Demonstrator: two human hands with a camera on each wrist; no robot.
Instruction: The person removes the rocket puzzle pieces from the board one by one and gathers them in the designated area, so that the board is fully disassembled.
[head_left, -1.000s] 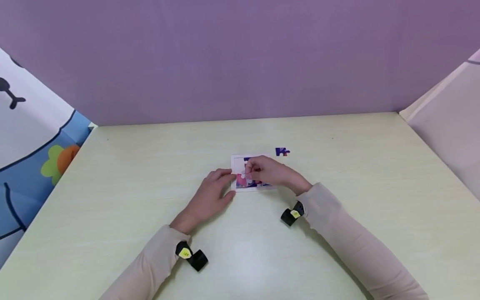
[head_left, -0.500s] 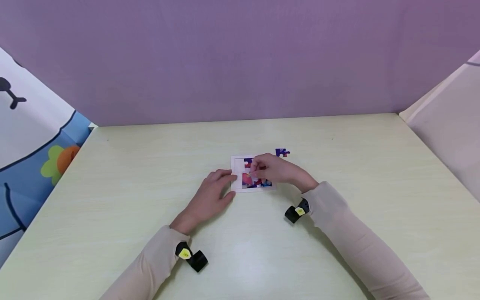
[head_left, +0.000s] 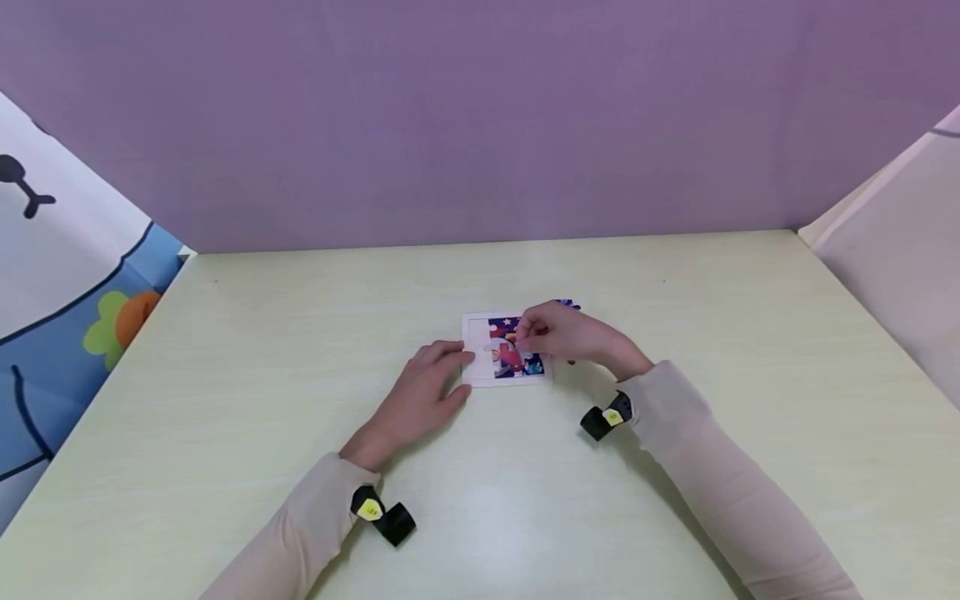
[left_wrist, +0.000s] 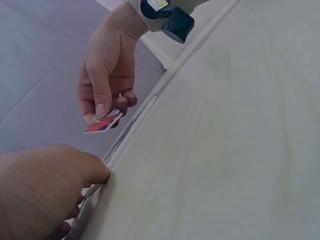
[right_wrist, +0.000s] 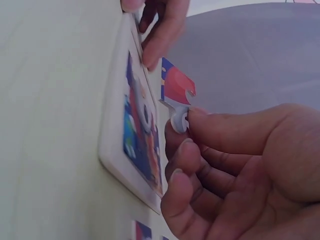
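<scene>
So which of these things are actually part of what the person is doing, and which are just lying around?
In use:
- puzzle piece, pinched in the right hand
- puzzle tray, steadied at its edge by the left hand

Lying about:
- loose blue piece behind the right hand
- table
- patterned cloth at the left

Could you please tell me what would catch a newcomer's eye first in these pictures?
Most likely the small colourful puzzle frame at the middle of the pale table, bright against a plain purple backdrop. The right hand pinches a red and blue puzzle piece just above it, while the left hand rests against the frame's left edge.
</scene>
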